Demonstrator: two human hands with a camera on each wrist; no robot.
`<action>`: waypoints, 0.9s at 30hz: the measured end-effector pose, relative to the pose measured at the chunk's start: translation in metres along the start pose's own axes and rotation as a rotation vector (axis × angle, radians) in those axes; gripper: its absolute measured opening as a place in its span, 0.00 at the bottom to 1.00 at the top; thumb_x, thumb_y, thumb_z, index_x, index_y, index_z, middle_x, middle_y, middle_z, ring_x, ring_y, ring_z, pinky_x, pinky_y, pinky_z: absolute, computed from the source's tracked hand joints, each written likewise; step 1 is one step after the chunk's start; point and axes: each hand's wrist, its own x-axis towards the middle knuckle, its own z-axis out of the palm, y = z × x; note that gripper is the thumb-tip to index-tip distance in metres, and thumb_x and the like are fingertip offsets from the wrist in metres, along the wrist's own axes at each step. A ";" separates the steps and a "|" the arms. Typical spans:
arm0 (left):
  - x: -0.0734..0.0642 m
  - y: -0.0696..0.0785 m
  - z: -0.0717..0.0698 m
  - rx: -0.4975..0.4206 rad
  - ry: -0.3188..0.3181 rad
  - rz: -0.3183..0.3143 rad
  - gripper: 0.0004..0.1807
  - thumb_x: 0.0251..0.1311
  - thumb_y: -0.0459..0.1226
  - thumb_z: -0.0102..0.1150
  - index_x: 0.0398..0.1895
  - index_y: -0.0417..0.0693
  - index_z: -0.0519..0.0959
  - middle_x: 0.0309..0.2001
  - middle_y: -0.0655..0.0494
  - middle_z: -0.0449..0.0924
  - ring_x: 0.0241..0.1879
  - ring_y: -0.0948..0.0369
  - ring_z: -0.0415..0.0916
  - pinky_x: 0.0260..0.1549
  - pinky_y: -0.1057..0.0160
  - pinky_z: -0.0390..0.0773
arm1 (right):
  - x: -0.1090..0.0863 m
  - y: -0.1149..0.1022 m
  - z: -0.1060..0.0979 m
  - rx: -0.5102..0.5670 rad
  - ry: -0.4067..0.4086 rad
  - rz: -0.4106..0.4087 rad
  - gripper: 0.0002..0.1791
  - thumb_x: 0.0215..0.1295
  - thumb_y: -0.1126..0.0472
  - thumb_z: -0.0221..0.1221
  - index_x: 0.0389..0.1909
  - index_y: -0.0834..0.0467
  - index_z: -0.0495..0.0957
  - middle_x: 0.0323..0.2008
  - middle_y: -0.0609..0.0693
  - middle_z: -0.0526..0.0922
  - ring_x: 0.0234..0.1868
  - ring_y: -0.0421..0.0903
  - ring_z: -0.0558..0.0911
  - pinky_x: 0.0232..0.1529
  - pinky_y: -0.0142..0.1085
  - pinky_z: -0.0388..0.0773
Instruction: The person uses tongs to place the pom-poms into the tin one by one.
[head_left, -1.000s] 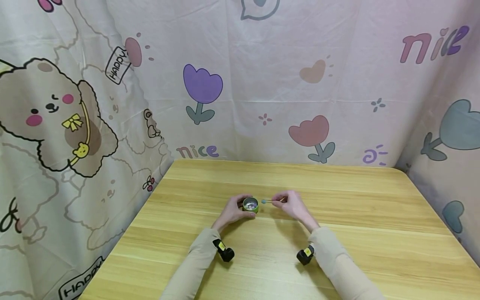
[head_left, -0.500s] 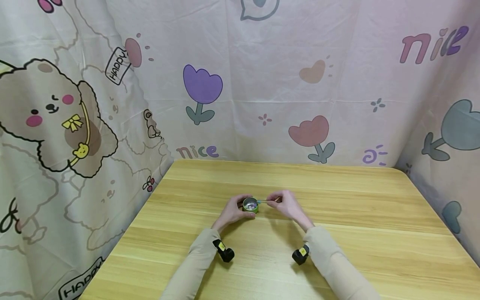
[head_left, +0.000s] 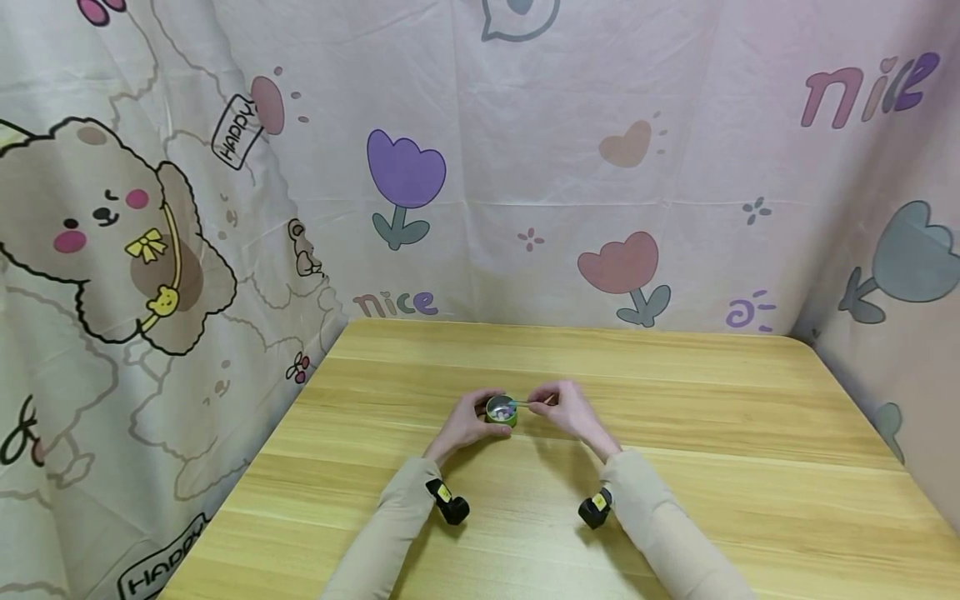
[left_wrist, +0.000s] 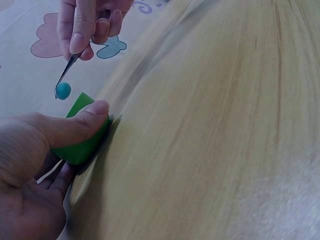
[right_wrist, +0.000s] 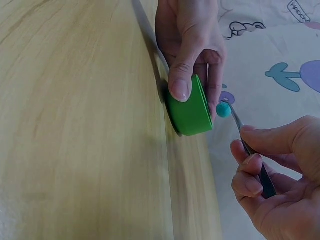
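My left hand steadies a small round green container on the table, thumb on one side and fingers round the other. Several pale small pieces show inside its open top in the head view. In my right hand is a pair of metal tweezers, pinched between thumb and fingers. Their tips grip a small teal ball. In the head view the ball overlaps the right part of the container's opening; both wrist views show it above the rim.
The wooden table stretches out around both hands. Behind it and at the sides hangs a printed curtain with flowers and a bear. A black wrist camera sits at the left sleeve, another camera at the right.
My right hand has moved left, carrying the tweezers and teal ball from beside the container to over its opening. My left hand and the container have stayed in place.
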 end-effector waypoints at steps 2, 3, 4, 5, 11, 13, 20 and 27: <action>0.000 -0.001 0.000 -0.001 0.001 -0.003 0.36 0.47 0.27 0.76 0.63 0.33 0.74 0.58 0.35 0.79 0.58 0.42 0.79 0.63 0.46 0.78 | 0.001 -0.001 0.001 0.008 -0.002 -0.002 0.06 0.61 0.68 0.66 0.37 0.66 0.87 0.35 0.58 0.89 0.28 0.39 0.80 0.29 0.26 0.76; 0.000 -0.001 -0.001 -0.003 0.000 -0.003 0.36 0.47 0.27 0.77 0.63 0.33 0.74 0.58 0.35 0.80 0.58 0.42 0.79 0.62 0.46 0.78 | 0.001 -0.001 0.001 0.009 -0.004 -0.007 0.06 0.61 0.68 0.66 0.37 0.66 0.86 0.35 0.59 0.89 0.28 0.39 0.80 0.29 0.26 0.76; 0.000 -0.001 -0.001 -0.006 -0.001 -0.002 0.36 0.47 0.27 0.77 0.62 0.33 0.74 0.58 0.35 0.80 0.58 0.42 0.79 0.62 0.46 0.78 | 0.001 -0.002 0.002 0.011 -0.006 -0.008 0.06 0.61 0.68 0.66 0.37 0.66 0.86 0.35 0.59 0.89 0.28 0.39 0.80 0.29 0.26 0.77; 0.000 -0.002 -0.001 -0.007 -0.002 0.001 0.36 0.47 0.27 0.77 0.62 0.33 0.74 0.58 0.35 0.80 0.58 0.42 0.79 0.62 0.46 0.78 | 0.001 -0.002 0.002 0.015 -0.006 -0.007 0.05 0.61 0.68 0.66 0.37 0.66 0.87 0.35 0.59 0.89 0.28 0.39 0.80 0.29 0.26 0.77; 0.000 -0.002 -0.002 -0.002 -0.004 0.014 0.36 0.46 0.27 0.77 0.62 0.32 0.74 0.58 0.35 0.79 0.58 0.42 0.79 0.62 0.47 0.78 | 0.003 -0.002 0.003 0.020 -0.011 0.008 0.05 0.61 0.68 0.66 0.37 0.64 0.87 0.35 0.58 0.89 0.28 0.38 0.80 0.29 0.26 0.77; 0.000 -0.002 -0.002 -0.001 -0.003 0.011 0.36 0.46 0.26 0.77 0.62 0.32 0.74 0.58 0.35 0.79 0.58 0.42 0.79 0.62 0.47 0.78 | 0.003 -0.001 0.003 0.015 -0.012 0.002 0.05 0.61 0.68 0.66 0.36 0.64 0.87 0.35 0.58 0.89 0.28 0.39 0.80 0.29 0.27 0.77; 0.000 -0.002 -0.001 -0.023 -0.024 0.017 0.36 0.49 0.24 0.74 0.64 0.27 0.71 0.59 0.29 0.77 0.59 0.36 0.77 0.64 0.41 0.76 | 0.002 -0.001 0.003 0.016 -0.015 -0.025 0.05 0.61 0.68 0.66 0.36 0.65 0.87 0.34 0.59 0.89 0.28 0.40 0.81 0.29 0.27 0.77; -0.008 0.017 -0.007 -0.023 -0.059 0.022 0.36 0.50 0.24 0.73 0.64 0.23 0.69 0.60 0.27 0.75 0.60 0.34 0.76 0.64 0.40 0.75 | -0.001 0.003 0.002 0.021 -0.005 -0.042 0.06 0.61 0.68 0.66 0.38 0.67 0.86 0.36 0.60 0.89 0.30 0.42 0.83 0.32 0.27 0.79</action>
